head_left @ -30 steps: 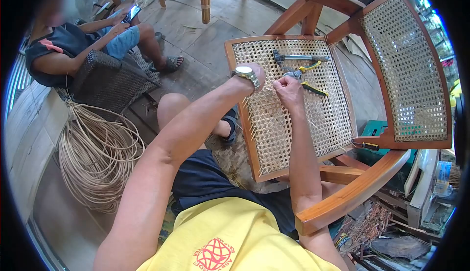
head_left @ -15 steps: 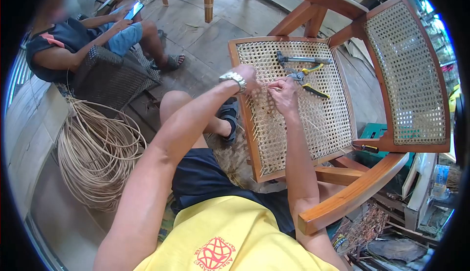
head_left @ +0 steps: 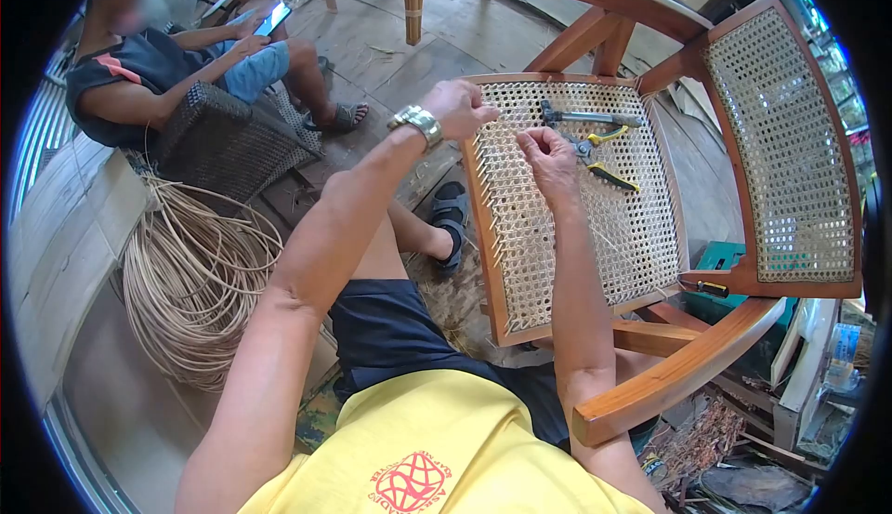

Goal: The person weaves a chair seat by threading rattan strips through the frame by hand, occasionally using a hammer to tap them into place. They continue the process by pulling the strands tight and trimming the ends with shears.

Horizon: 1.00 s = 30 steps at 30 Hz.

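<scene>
Had a hammer point(head_left: 595, 118) above cutters point(head_left: 613, 177) on the seat point(head_left: 632, 235), right of centre, and a coil point(head_left: 195, 282) at left.

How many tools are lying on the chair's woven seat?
2: the hammer, far across the seat, and the yellow-handled cutters, beside the right hand. Others may be hidden.

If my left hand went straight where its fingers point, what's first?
Probably the hammer on the cane seat; height is unclear, so your left hand might pass above it.
</scene>
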Each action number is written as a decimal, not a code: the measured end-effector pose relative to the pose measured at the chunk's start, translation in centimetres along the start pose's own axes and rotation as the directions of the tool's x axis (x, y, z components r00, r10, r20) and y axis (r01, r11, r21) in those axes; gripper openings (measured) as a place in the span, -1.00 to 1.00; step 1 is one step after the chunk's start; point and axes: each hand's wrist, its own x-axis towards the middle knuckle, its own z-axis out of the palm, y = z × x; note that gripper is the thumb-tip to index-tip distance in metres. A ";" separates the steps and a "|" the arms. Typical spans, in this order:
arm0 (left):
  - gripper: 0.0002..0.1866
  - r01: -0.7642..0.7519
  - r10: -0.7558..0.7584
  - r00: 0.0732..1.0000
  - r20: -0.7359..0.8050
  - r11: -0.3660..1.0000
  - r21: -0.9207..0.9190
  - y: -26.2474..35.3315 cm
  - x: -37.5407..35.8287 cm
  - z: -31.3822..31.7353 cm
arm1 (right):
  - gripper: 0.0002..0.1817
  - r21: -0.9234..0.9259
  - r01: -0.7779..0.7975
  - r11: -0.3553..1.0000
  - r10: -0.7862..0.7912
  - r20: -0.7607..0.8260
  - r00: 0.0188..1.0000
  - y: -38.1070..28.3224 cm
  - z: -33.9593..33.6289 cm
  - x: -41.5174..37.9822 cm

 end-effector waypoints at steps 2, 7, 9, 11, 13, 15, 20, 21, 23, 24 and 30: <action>-0.57 0.066 -0.070 0.997 0.034 0.990 0.123 -1.2 1.0 2.5 | -0.75 -0.454 -0.009 0.891 -0.047 -0.113 0.992 -0.9 -0.6 -0.7; -0.59 0.035 -0.094 0.981 0.172 0.949 0.315 -1.0 1.3 5.9 | -0.80 -0.649 0.004 0.760 -0.056 -0.059 0.997 0.1 -1.5 -1.0; -0.67 0.034 -0.134 0.975 0.178 0.878 0.477 -0.5 1.6 6.4 | -0.80 -0.640 -0.022 0.768 -0.022 -0.061 0.998 0.0 -1.5 -0.9; -0.70 0.010 -0.172 0.953 0.250 0.840 0.542 1.5 1.6 5.5 | -0.81 -0.628 -0.024 0.778 -0.017 -0.058 0.998 -0.2 -1.7 -0.8; -0.69 -0.084 -0.105 0.959 0.264 0.783 0.617 2.9 1.6 5.0 | -0.81 -0.616 -0.028 0.787 -0.009 -0.056 0.998 0.0 -1.8 -0.8; -0.69 -0.045 -0.189 0.934 0.303 0.780 0.624 4.3 1.7 5.1 | -0.82 -0.605 -0.008 0.796 -0.060 -0.093 0.994 0.1 -1.9 -0.7; -0.76 -0.054 -0.071 0.974 0.213 0.846 0.531 3.3 0.4 6.8 | -0.78 -0.613 -0.005 0.790 -0.085 -0.117 0.990 0.1 -2.0 -0.5; -0.79 -0.042 -0.031 0.989 0.145 0.879 0.475 2.6 0.1 7.1 | -0.79 -0.633 0.019 0.774 -0.096 -0.087 0.992 0.2 -1.9 -0.4; -0.73 -0.001 -0.014 0.999 0.032 0.904 0.428 -0.5 1.2 9.1 | -0.80 -0.647 0.056 0.760 -0.112 -0.046 0.993 1.3 -1.4 0.1; -0.68 0.056 -0.080 0.996 0.047 0.921 0.384 -0.5 1.2 8.9 | -0.80 -0.663 0.083 0.744 -0.122 -0.013 0.992 1.3 -1.0 0.1; -0.40 0.251 -0.312 0.891 0.330 0.944 0.213 -0.7 2.2 6.7 | -0.85 -0.531 0.090 0.842 -0.107 -0.001 0.994 1.5 0.6 -1.2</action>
